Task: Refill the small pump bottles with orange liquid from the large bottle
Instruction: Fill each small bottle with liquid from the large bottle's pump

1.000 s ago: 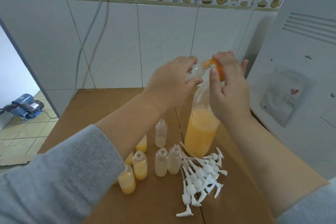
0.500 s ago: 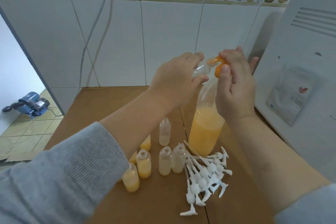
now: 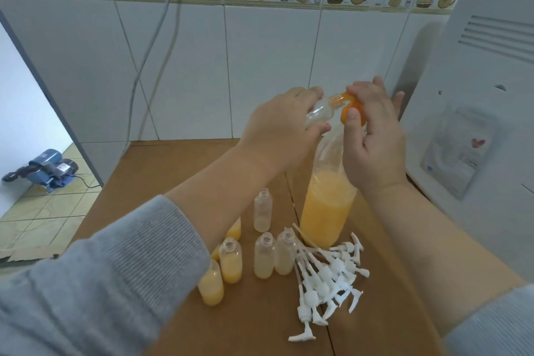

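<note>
My left hand (image 3: 277, 127) grips a small clear bottle (image 3: 319, 110), tilted with its neck pointing right. My right hand (image 3: 372, 136) pinches an orange piece (image 3: 351, 108) at that neck. Both hands hover over the large bottle (image 3: 326, 211), which stands on the table about half full of orange liquid; its top is hidden behind my right hand. Below stand three filled small bottles (image 3: 230, 264) and three empty ones (image 3: 263, 259). A pile of white pump heads (image 3: 326, 274) lies to their right.
The wooden table (image 3: 173, 170) meets a tiled wall at the back. A large white appliance (image 3: 476, 95) stands close on the right. Two cables (image 3: 150, 52) hang down the wall. A blue pump (image 3: 49, 167) sits on the floor beyond the table's left edge.
My right fingers have shifted on the orange piece, and more of the small bottle's neck shows. Both hands remain above the large bottle.
</note>
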Available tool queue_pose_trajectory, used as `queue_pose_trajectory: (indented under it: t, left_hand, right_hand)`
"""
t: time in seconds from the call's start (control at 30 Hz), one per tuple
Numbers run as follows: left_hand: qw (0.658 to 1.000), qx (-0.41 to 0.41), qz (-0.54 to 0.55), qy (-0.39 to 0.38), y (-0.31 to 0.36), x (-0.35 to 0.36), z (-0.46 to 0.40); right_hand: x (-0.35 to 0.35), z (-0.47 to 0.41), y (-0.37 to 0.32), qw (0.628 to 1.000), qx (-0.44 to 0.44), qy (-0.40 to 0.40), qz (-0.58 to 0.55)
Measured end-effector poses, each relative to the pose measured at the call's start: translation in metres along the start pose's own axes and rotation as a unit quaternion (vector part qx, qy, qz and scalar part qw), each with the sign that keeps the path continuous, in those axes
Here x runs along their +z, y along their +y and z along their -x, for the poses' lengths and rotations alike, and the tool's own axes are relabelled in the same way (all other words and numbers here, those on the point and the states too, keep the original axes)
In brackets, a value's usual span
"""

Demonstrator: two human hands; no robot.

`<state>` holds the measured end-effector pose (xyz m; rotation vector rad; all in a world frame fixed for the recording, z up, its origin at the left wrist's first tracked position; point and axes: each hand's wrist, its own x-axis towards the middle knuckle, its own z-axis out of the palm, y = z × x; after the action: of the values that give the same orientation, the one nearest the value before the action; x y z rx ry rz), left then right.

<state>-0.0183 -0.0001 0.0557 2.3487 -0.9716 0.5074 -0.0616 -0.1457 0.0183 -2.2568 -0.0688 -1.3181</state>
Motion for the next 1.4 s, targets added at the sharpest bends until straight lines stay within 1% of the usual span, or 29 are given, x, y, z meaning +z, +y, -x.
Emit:
queue_pose_trajectory:
  t: [0.1, 0.2, 0.3, 0.4, 0.5, 0.6, 0.7, 0.87, 1.0, 1.13, 1.3, 1.4]
  left_hand:
    - [1.0, 0.004, -0.006, 0.008, 0.001, -0.011, -0.005]
    - [1.0, 0.012, 0.006, 0.017, 0.005, -0.012, -0.006]
    - [1.0, 0.013, 0.018, 0.018, 0.007, -0.006, -0.004]
    - [1.0, 0.003, 0.018, -0.002, 0.005, 0.0, -0.002]
    - [1.0, 0.0, 0.01, -0.014, 0.002, -0.002, -0.003]
    - [1.0, 0.004, 0.005, -0.006, 0.001, -0.01, -0.006]
    - [1.0, 0.016, 0.012, 0.01, 0.005, -0.011, -0.008]
    - [1.0, 0.012, 0.022, 0.007, 0.003, -0.002, -0.005]
    - [1.0, 0.005, 0.025, -0.01, 0.001, 0.002, -0.002]
    - [1.0, 0.008, 0.006, -0.006, -0.001, -0.01, -0.006]
    - [0.999, 0.022, 0.012, 0.026, 0.006, -0.009, -0.006]
    - [0.999, 0.014, 0.011, 0.033, 0.006, 0.001, -0.003]
  right_hand:
    - [-0.012, -0.009, -0.006, 0.999, -0.015, -0.028, 0.032]
    - [-0.017, -0.013, -0.006, 0.999, -0.021, -0.021, 0.043]
    - [-0.01, -0.006, -0.003, 0.999, -0.011, 0.002, 0.032]
    - [-0.002, 0.001, 0.002, 1.0, -0.002, 0.011, 0.027]
    - [-0.002, 0.001, 0.001, 1.0, 0.004, -0.007, 0.024]
    - [-0.013, -0.008, -0.004, 1.0, -0.003, -0.026, 0.009]
    - [-0.018, -0.01, -0.005, 1.0, -0.004, -0.006, -0.006]
    - [-0.004, -0.001, -0.001, 1.0, 0.004, 0.019, -0.005]
    - [-0.001, 0.004, 0.0, 1.0, 0.009, 0.011, 0.001]
    - [-0.007, -0.009, -0.008, 1.0, 0.009, -0.006, -0.015]
    - [-0.004, -0.007, -0.007, 0.999, 0.004, 0.049, -0.022]
    - [0.003, -0.003, -0.002, 0.998, 0.012, 0.056, -0.017]
